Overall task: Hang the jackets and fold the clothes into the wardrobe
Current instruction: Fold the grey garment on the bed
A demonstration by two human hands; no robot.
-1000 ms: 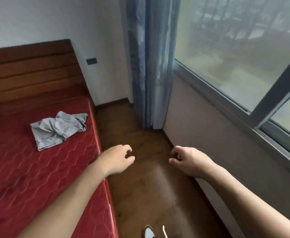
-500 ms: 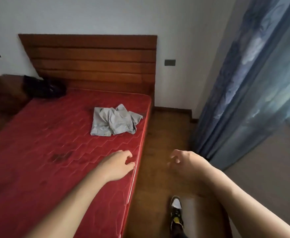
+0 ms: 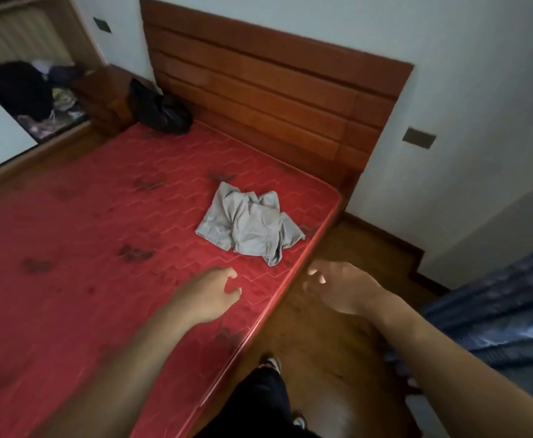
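Observation:
A crumpled grey garment (image 3: 249, 226) lies on the red mattress (image 3: 85, 248) near its right edge. My left hand (image 3: 208, 295) hovers over the mattress just short of the garment, fingers loosely curled and holding nothing. My right hand (image 3: 337, 286) hangs over the floor beside the bed edge, fingers relaxed and empty. A dark garment (image 3: 160, 112) is heaped at the mattress's far corner by the headboard. The open wardrobe (image 3: 22, 83) at the far left holds a pile of dark and mixed clothes.
A wooden headboard (image 3: 274, 90) backs the bed, with a wooden nightstand (image 3: 104, 96) to its left. Wooden floor (image 3: 337, 358) runs along the bed's right side. A blue curtain (image 3: 505, 311) hangs at the right. My leg and shoe (image 3: 268, 393) stand by the bed.
The view has swung left from the window to the bed, bringing the wardrobe and dark garment into sight. Both hands stay held out in front, empty, now closer to the grey garment.

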